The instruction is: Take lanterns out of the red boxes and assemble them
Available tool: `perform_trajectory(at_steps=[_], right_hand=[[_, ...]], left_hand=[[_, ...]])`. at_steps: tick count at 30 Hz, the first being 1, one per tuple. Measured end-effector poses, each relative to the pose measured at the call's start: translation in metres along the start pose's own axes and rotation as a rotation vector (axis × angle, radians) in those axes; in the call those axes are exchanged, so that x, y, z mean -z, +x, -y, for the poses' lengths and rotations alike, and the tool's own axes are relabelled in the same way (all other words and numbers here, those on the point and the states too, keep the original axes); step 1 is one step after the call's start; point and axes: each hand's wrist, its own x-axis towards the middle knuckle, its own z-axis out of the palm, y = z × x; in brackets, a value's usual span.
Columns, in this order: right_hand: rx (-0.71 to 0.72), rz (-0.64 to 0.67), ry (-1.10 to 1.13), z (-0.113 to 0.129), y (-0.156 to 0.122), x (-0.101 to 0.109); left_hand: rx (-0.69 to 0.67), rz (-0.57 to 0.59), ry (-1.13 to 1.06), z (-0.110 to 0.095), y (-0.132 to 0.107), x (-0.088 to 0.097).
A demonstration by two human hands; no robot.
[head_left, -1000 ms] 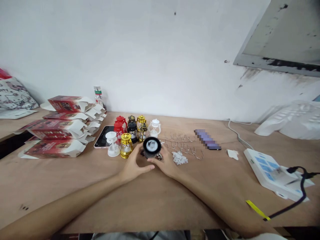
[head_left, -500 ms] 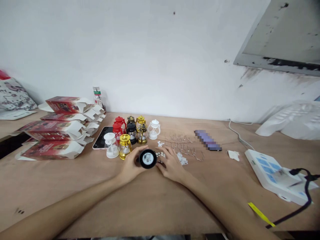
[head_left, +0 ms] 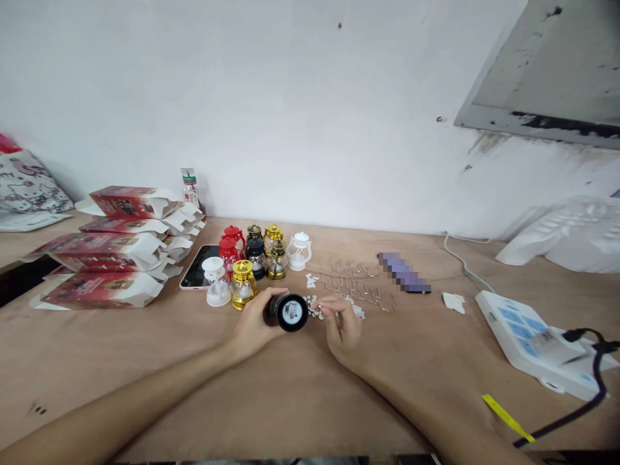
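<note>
My left hand [head_left: 256,325] is wrapped round a black mini lantern [head_left: 292,312], tipped so that its round base with a pale inside faces me. To the right, a short gap away, my right hand [head_left: 343,326] has its thumb and forefinger pinched together; whatever they hold is too small to make out. Small white round pieces [head_left: 312,303] lie on the table between the two hands. Behind my left hand stand several mini lanterns, among them a gold one [head_left: 243,284], a white one [head_left: 216,282] and a red one [head_left: 228,253].
Rows of thin bent wire handles [head_left: 358,284] lie beyond my right hand, near a purple phone [head_left: 403,272]. Folded red boxes [head_left: 106,252] are stacked at the left, beside another phone [head_left: 198,270]. A white power strip [head_left: 527,339] with a black cable lies at the right.
My right hand has drawn back from the lantern to the right, its fingers now pinched. The lantern in my left hand has turned, its base shifting slightly right.
</note>
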Motion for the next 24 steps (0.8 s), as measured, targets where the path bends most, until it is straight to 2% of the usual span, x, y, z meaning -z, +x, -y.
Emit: perform_trajectory(at_steps=[4, 10, 13, 18, 21, 24], right_hand=[[0.110, 0.016, -0.078, 0.012, 0.001, 0.002], [0.090, 0.178, -0.214, 0.018, 0.006, 0.005], [0.079, 0.184, -0.194, 0.018, 0.006, 0.004], [-0.007, 0.099, -0.145, 0.017, 0.004, 0.001], [-0.103, 0.041, -0.150, 0.006, 0.008, 0.001], [-0.156, 0.150, -0.250, -0.012, 0.013, 0.004]], left_hand=[[-0.043, 0.029, 0.101, -0.004, -0.002, 0.002], [-0.070, 0.054, 0.131, -0.003, -0.004, 0.002], [-0.076, 0.058, 0.139, -0.003, -0.004, 0.002], [-0.057, 0.056, 0.139, -0.003, -0.003, 0.002], [-0.031, 0.028, 0.099, -0.001, -0.001, 0.002], [-0.030, 0.010, 0.058, 0.002, 0.000, 0.002]])
